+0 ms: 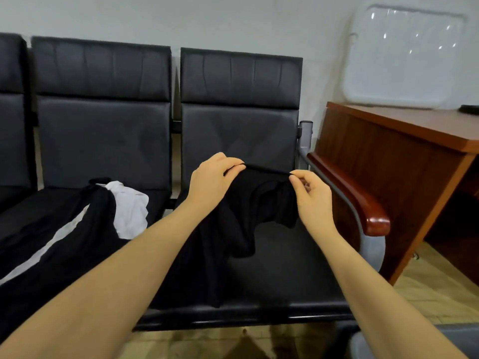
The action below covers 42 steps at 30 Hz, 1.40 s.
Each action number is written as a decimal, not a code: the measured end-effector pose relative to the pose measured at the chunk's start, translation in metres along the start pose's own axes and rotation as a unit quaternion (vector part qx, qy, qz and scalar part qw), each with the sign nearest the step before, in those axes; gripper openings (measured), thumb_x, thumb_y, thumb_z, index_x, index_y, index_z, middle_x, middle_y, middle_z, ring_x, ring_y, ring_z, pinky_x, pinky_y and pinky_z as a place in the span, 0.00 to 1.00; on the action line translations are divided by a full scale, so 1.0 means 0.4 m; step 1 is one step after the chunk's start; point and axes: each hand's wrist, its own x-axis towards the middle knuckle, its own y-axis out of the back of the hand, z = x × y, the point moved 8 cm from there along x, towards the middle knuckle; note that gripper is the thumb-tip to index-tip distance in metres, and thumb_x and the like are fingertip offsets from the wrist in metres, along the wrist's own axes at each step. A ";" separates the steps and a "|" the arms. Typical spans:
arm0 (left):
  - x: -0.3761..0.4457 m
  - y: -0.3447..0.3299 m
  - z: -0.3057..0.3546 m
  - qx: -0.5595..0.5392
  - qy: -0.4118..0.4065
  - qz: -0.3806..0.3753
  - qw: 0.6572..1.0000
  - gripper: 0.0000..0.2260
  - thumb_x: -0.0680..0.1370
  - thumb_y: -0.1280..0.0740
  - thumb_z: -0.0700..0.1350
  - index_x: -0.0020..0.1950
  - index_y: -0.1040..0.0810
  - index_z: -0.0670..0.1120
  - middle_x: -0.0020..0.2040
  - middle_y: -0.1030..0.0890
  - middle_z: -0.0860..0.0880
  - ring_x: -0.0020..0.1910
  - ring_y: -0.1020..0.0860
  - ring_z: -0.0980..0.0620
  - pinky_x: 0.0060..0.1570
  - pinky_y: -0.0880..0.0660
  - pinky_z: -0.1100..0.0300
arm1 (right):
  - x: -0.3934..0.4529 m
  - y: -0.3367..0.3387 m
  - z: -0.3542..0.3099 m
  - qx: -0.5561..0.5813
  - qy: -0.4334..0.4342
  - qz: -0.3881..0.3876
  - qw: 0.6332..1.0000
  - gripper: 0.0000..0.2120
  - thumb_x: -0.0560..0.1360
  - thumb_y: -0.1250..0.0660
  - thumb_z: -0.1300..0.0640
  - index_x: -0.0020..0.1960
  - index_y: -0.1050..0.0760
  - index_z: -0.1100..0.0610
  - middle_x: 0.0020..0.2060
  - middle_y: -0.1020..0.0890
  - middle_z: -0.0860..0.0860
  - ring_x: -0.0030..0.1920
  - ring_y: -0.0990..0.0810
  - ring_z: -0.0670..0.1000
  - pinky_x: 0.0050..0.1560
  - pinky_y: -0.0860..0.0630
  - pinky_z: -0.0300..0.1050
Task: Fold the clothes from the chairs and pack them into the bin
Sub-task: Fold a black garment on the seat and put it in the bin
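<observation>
Head view: soft, even indoor light, slightly dim, mild overall softness.

Small bright glints speckle the translucent white plastic lid leaning on the wall; a faint sheen lies on the padded black leather chair backs and the glossy red-brown wooden armrest. The black garment loses fold detail in shadow. Wide-angle bending shows at the edges; the forearms at the bottom look soft.

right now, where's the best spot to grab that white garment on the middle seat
Judging by its pose, take the white garment at its bunched right edge, coming from the front right. That side lies bare on the seat, while a black garment drapes over its left side. Both hands are busy holding another black cloth.
</observation>
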 end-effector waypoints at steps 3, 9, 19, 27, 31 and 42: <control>0.041 -0.003 0.030 0.013 -0.041 -0.007 0.999 0.08 0.77 0.33 0.50 0.51 0.17 0.51 0.39 0.26 0.58 0.39 0.27 0.58 0.40 0.28 0.58 | 0.023 0.028 -0.001 -0.008 0.014 0.006 1.000 0.06 0.78 0.36 0.59 0.52 0.21 0.54 0.44 0.20 0.44 0.47 0.22 0.40 0.49 0.29 0.26; -0.060 -0.092 -0.033 0.071 0.002 -0.093 0.993 0.10 0.77 0.34 0.54 0.50 0.18 0.50 0.40 0.27 0.56 0.41 0.25 0.57 0.38 0.28 0.60 | -0.047 -0.022 0.101 -0.043 -0.045 -0.067 0.996 0.04 0.77 0.33 0.59 0.49 0.20 0.53 0.41 0.20 0.45 0.44 0.22 0.41 0.48 0.30 0.30; -0.323 -0.212 -0.190 0.091 0.063 -0.119 0.987 0.09 0.77 0.33 0.43 0.55 0.19 0.45 0.48 0.24 0.49 0.47 0.26 0.50 0.46 0.26 0.52 | -0.249 -0.171 0.318 -0.104 -0.100 -0.139 0.980 0.08 0.73 0.29 0.60 0.48 0.21 0.48 0.45 0.29 0.40 0.48 0.25 0.45 0.57 0.26 0.48; -0.412 -0.328 -0.162 0.189 -0.021 -0.298 0.935 0.35 0.73 0.61 0.64 0.64 0.23 0.51 0.63 0.23 0.55 0.67 0.30 0.53 0.64 0.45 0.57 | -0.302 -0.200 0.289 -0.160 -0.013 -0.248 0.956 0.09 0.75 0.33 0.48 0.54 0.23 0.49 0.46 0.25 0.38 0.45 0.25 0.40 0.46 0.28 0.37; -0.417 -0.327 -0.199 0.198 0.025 -0.309 0.930 0.22 0.80 0.48 0.61 0.69 0.28 0.54 0.68 0.28 0.57 0.69 0.35 0.56 0.65 0.50 0.57 | -0.322 -0.194 0.315 -0.241 -0.025 -0.286 0.927 0.21 0.74 0.35 0.40 0.63 0.26 0.50 0.57 0.23 0.43 0.59 0.27 0.45 0.62 0.37 0.40; -0.356 -0.263 -0.216 0.009 0.133 -0.165 0.977 0.13 0.79 0.38 0.52 0.60 0.21 0.53 0.46 0.18 0.54 0.54 0.25 0.55 0.59 0.44 0.59 | -0.307 -0.151 0.340 -0.280 -0.035 -0.282 0.917 0.11 0.78 0.37 0.47 0.58 0.22 0.45 0.50 0.29 0.41 0.52 0.34 0.42 0.52 0.52 0.37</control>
